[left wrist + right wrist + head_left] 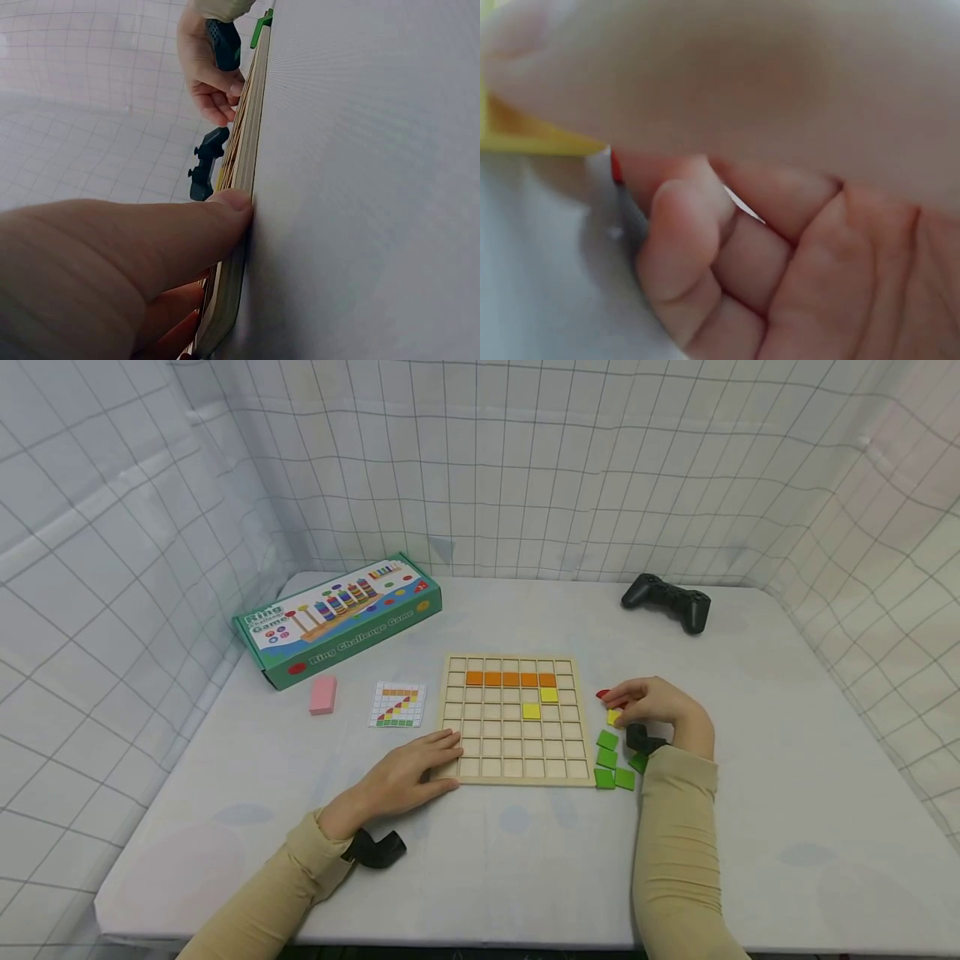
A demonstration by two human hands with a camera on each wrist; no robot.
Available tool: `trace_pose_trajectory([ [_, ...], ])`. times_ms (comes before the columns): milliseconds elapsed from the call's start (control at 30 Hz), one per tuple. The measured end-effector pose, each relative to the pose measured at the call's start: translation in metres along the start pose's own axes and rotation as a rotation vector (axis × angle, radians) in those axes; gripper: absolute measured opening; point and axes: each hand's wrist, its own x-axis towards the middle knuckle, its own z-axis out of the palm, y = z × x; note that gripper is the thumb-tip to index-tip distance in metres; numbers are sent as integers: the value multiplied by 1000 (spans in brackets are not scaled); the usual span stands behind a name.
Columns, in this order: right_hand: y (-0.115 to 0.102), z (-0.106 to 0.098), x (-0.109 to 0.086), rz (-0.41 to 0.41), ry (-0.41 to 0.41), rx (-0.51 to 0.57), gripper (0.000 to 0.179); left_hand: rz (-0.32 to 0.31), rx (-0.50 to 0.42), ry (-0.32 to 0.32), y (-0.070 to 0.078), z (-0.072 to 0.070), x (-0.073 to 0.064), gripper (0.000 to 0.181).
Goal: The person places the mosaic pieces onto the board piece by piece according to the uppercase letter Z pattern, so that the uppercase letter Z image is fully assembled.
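Note:
A wooden grid board (517,781) lies flat, with a row of orange tiles (511,679) near its far edge and two yellow tiles (531,711) below that row. My left hand (405,777) rests on the board's near left corner, fingers extended over the left rim. In the left wrist view its thumb (202,225) presses the board's front edge. To the right of the board, my right hand (660,706) pinches a yellow tile (544,141). Some red (602,693) shows by its fingertips. Several green tiles (605,758) lie loose below that hand.
A pattern card (397,705) lies left of the board, with a pink block (323,695) beside it. Behind them stands a green Ring Challenge Game box (345,618). A black game controller (667,602) lies at the back right. Gridded cloth walls enclose the white table (480,877).

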Motion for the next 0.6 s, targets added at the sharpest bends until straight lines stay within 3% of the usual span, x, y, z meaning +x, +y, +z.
trace_pose_trajectory([
  [267, -6, 6, 8, -5, 54, -1, 35, 3, 9, -6, -1, 0, 0, 51],
  [600, -16, 11, 16, 2, 68, -10, 37, -1, 7, -10, -1, 0, 0, 51],
])
